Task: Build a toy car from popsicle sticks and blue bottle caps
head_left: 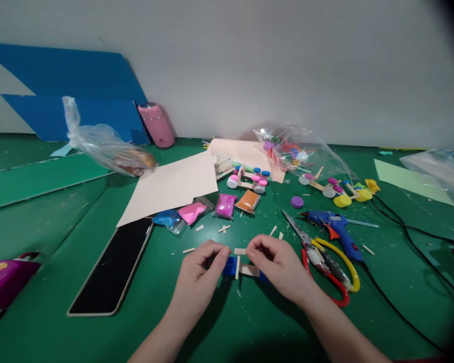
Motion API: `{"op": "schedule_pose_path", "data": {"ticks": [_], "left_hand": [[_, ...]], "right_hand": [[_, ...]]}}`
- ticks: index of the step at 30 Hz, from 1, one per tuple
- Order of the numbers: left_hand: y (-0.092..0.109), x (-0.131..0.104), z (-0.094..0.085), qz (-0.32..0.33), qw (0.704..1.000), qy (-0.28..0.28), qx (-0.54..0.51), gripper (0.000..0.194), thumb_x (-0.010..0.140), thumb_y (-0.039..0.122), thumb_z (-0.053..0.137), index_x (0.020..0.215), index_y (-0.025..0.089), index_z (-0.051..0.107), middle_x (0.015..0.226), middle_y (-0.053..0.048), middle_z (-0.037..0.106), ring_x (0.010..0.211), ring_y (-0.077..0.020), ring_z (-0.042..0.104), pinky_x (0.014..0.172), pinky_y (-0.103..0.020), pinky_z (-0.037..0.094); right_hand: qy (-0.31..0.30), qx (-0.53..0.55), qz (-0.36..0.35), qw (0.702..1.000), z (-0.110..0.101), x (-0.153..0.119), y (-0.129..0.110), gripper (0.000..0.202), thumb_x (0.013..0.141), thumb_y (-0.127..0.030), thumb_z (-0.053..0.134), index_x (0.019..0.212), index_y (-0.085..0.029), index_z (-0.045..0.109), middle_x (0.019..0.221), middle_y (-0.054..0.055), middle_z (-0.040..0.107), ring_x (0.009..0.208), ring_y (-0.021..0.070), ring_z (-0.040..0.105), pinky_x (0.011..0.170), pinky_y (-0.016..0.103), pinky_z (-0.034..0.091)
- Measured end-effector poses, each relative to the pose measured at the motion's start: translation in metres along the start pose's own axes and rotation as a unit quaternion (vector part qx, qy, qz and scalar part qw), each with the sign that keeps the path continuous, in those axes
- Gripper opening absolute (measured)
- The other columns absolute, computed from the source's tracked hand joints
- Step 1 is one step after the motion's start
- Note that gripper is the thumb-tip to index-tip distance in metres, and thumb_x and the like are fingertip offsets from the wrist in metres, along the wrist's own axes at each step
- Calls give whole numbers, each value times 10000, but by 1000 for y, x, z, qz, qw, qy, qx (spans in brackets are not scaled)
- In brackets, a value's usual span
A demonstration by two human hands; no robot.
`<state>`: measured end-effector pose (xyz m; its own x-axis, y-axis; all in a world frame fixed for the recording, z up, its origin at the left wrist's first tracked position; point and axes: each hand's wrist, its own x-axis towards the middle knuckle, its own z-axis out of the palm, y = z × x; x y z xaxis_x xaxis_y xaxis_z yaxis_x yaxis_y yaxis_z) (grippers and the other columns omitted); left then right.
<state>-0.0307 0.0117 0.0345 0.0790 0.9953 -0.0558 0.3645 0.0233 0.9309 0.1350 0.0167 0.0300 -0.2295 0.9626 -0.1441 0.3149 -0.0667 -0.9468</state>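
Observation:
Between my two hands is a small craft-stick frame [248, 270] with blue parts [230, 266] at both ends and a thin stick across it. The fingers of my left hand [206, 267] are pinched together at its left blue part. My right hand [278, 264] is closed too, its fingertips at the right side, covering most of the other blue part. A short pale wooden strip [240, 251] lies just behind the frame, at my right fingertips. Whether those fingers hold the strip or the frame is hidden.
Right of my hands lie scissors [312, 254], yellow-handled pliers [336, 264] and a blue glue gun [335, 227] with its cable. Small stick-and-cap models [249, 179] stand behind, near clay packets [225, 205]. A phone [111, 272] lies left; a pink flask [157, 125] leans at the wall.

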Motion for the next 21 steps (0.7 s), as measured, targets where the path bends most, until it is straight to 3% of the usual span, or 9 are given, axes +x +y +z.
{"op": "schedule_pose_path", "data": {"ticks": [21], "left_hand": [[-1, 9, 10, -24, 999, -29, -13, 220, 749, 287, 529, 572, 160, 559, 579, 12, 513, 566, -125, 469, 521, -215, 371]], "right_hand": [[15, -97, 3, 995, 5, 2, -2, 187, 785, -237, 471, 606, -185, 470, 521, -60, 393, 473, 86, 355, 445, 200, 269]]}}
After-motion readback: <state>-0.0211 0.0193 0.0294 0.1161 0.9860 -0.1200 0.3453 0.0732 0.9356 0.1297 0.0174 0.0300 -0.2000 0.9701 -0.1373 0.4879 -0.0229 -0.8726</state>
